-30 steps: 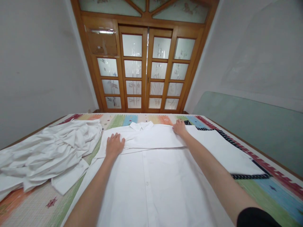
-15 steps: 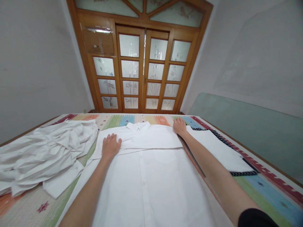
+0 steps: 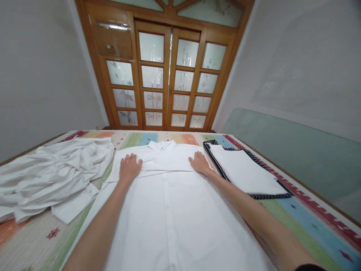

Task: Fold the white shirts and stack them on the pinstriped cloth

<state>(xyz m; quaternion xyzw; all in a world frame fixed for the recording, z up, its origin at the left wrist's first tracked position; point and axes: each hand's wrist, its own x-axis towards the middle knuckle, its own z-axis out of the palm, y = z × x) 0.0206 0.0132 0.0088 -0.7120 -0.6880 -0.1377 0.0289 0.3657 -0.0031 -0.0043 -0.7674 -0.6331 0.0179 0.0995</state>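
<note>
A white button-up shirt point(image 3: 180, 199) lies spread on the patterned cloth, its collar at the far end and its button placket down the middle. Across the chest runs a flat folded layer with a straight lower edge. My left hand point(image 3: 130, 166) rests on the left part of that layer, fingers stretched out. On the right part lies my right hand point(image 3: 199, 162), palm down with fingers apart. Neither hand grips the fabric visibly.
To the left lies a crumpled white garment point(image 3: 56, 173). On the right is a folded white piece with black patterned trim point(image 3: 248, 169). The colourful striped cloth point(image 3: 316, 226) covers the surface. Wooden glass-paned doors point(image 3: 166, 75) stand beyond, and a pale green panel point(image 3: 282, 139) lines the right wall.
My right hand has moved left and inward from the shirt's right edge onto its chest, opening from a closed shape. My left hand stays on the shirt. The view has shifted slightly.
</note>
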